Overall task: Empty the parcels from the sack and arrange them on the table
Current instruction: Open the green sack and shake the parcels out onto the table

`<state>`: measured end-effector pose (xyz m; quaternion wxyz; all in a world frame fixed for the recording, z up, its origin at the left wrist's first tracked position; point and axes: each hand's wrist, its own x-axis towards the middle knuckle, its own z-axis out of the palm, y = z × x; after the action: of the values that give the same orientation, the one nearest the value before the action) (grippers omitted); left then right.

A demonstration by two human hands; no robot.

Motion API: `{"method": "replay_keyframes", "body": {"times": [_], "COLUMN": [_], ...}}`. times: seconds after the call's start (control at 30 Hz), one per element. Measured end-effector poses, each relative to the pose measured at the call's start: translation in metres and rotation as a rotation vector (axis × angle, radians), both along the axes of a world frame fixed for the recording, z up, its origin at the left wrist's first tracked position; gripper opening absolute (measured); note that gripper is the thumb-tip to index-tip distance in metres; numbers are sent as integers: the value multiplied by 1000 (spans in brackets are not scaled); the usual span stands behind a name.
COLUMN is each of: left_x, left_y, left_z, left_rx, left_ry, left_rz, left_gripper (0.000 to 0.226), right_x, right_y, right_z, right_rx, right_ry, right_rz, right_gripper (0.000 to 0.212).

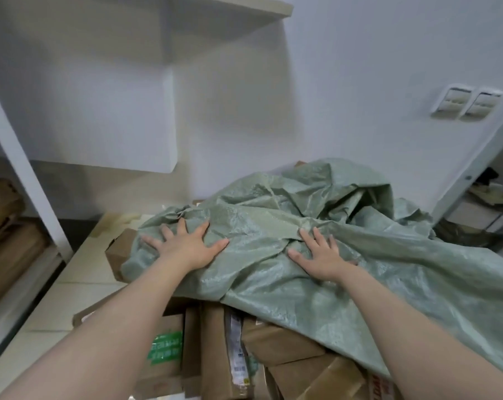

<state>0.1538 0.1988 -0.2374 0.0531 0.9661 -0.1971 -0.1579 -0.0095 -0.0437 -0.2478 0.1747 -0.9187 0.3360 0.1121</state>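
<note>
In the head view, a bare strip of the white tabletop (80,284) is left open to the left of the pile, bounded by a white shelving unit (28,174). A white wall (331,82) stands close behind. The crumpled pale green woven plastic sack (345,232) is draped over brown cardboard parcels (215,356) heaped on the table. The left hand (186,246) and right hand (322,255) are laid flat on the sack, with fingers spread straight and nothing gripped.

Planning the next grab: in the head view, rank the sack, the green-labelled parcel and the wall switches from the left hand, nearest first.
1. The sack, directly under the left hand, which presses on it.
2. The green-labelled parcel, beside the left forearm, toward the camera.
3. The wall switches, far right on the wall.
</note>
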Motion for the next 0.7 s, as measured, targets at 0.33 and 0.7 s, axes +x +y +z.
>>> {"method": "replay_keyframes", "body": {"times": [0.33, 0.7], "left_x": [-73, -254], "left_y": [-50, -162], "left_z": [67, 70], "left_rx": [-280, -123], "left_ry": [-396, -326], "left_rz": [-262, -723], "left_gripper": [83, 116], "right_x": [-61, -251], "right_y": [10, -59], "right_z": [49, 72], "right_rx": [-139, -430], "right_ry": [-109, -81], "right_rz": [152, 26], "right_gripper": [88, 120]}}
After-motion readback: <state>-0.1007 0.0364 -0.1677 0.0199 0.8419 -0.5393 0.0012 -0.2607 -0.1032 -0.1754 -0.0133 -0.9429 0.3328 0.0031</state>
